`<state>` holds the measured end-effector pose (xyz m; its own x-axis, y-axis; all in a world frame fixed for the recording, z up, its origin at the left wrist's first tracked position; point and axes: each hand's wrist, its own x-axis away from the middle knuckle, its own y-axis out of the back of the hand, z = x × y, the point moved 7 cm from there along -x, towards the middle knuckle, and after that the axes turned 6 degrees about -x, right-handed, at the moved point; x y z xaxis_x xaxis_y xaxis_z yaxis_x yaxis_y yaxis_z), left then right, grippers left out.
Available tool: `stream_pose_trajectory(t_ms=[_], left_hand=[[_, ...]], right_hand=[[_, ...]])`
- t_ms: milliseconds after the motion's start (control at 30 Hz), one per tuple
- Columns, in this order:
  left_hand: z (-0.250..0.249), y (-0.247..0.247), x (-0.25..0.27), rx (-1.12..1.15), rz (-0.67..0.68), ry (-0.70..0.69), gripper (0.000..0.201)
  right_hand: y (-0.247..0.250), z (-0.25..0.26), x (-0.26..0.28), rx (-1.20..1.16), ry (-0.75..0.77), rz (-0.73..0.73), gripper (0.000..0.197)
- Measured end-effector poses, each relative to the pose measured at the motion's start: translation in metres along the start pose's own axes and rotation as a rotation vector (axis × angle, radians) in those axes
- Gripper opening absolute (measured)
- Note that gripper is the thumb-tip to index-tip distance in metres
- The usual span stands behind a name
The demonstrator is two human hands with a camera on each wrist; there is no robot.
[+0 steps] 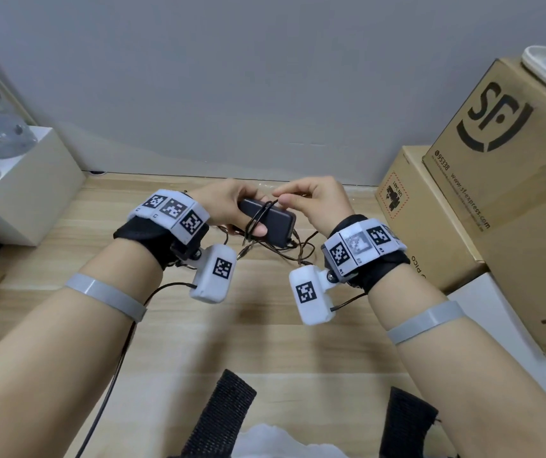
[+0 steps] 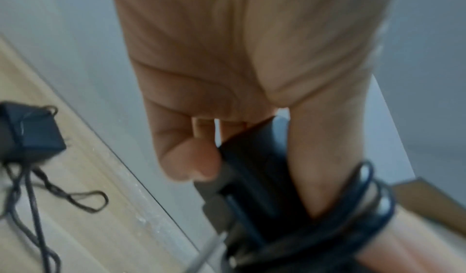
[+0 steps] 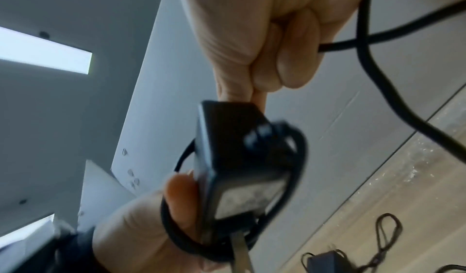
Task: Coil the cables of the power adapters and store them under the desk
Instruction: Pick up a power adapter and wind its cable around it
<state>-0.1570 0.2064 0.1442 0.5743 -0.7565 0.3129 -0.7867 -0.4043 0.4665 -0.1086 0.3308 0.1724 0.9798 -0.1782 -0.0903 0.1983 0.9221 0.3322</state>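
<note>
My left hand [image 1: 248,209] grips a black power adapter [image 1: 266,219] above the wooden floor, thumb [image 2: 315,157] along its side. Its thin black cable [image 1: 258,213] is looped a few turns around the adapter and over that thumb. My right hand [image 1: 279,197] pinches the cable between thumb and forefinger just above the adapter, and the cable [image 3: 373,58] trails away from the curled fingers [image 3: 290,58]. In the right wrist view the adapter [image 3: 239,148] shows its label face. A second black adapter [image 2: 27,130] lies on the floor with loose cable [image 2: 75,197] beside it.
A large cardboard box [image 1: 502,153] and a smaller one [image 1: 423,219] stand at the right. On the left sits a white box [image 1: 33,180]. A grey wall panel [image 1: 265,77] closes the back. Tangled cable [image 1: 298,249] lies on the floor [image 1: 265,325] below my hands.
</note>
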Motion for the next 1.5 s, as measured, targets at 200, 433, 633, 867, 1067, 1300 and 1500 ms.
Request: stream_pose_trajectory(t_ms=[200,433,633,867,1067,1300,1500], left_hand=[[-0.021,0.003,0.006,0.318,-0.006,-0.139,0.036],[-0.037,0.001,0.005,0.521,-0.003,-0.309,0.081],[-0.034,0.024,0.001,0.621,-0.374,-0.202,0.032],[-0.021,0.026,0.000,0.515,-0.569,-0.052,0.016],[-0.005,0.024,-0.003,0.333,-0.651,-0.010,0.033],[0.027,0.027,-0.002,0.116,-0.723,0.095,0.042],[0.034,0.007,-0.004,-0.024,-0.458,0.109,0.042]], right_hand=[[0.004,0.000,-0.006,-0.330,-0.061,0.039,0.022],[0.022,-0.013,-0.008,-0.281,-0.096,-0.109,0.021],[-0.004,-0.016,-0.002,0.076,-0.060,0.024,0.033],[-0.019,-0.009,0.010,0.221,-0.077,0.136,0.026],[-0.027,-0.004,0.018,0.277,-0.087,0.208,0.020],[-0.023,0.006,0.020,0.048,-0.128,0.182,0.016],[-0.004,0.017,0.005,-0.380,-0.186,0.051,0.031]])
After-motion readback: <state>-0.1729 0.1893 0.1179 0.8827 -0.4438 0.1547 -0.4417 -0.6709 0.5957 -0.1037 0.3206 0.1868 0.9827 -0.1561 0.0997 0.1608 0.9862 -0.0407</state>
